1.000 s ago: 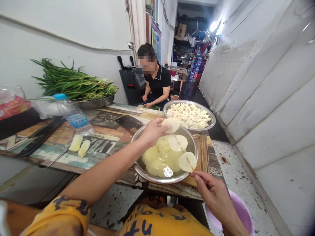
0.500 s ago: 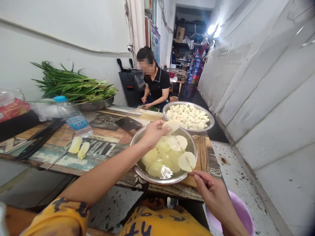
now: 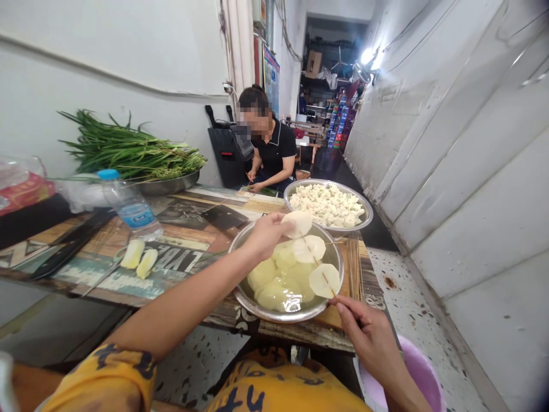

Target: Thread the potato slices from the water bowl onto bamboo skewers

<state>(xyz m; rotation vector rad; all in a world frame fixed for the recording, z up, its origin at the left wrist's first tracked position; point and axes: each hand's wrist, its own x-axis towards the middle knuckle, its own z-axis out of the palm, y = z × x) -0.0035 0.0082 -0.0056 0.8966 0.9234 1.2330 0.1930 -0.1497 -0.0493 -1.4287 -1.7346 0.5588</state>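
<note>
My left hand [image 3: 266, 233] pinches a pale potato slice [image 3: 298, 223] at the far tip of a thin bamboo skewer [image 3: 317, 264]. Two more slices [image 3: 325, 280] sit threaded lower on the same stick. My right hand [image 3: 364, 335] grips the near end of the skewer. Both hands hover over a steel bowl [image 3: 240, 294] holding potato slices in water, at the near edge of the table.
Behind stands a steel bowl of cauliflower [image 3: 328, 203]. Loose skewers [image 3: 354, 260] lie to the right of the potato bowl. A water bottle [image 3: 128, 203], two potato pieces [image 3: 139, 257], a tray of green chives [image 3: 128, 149]. A seated person [image 3: 270, 143] works at the far end. Pink bucket [image 3: 418, 372] below.
Almost nothing has moved; the hands and skewer hold their place over the bowl while the camera shifts slightly.
</note>
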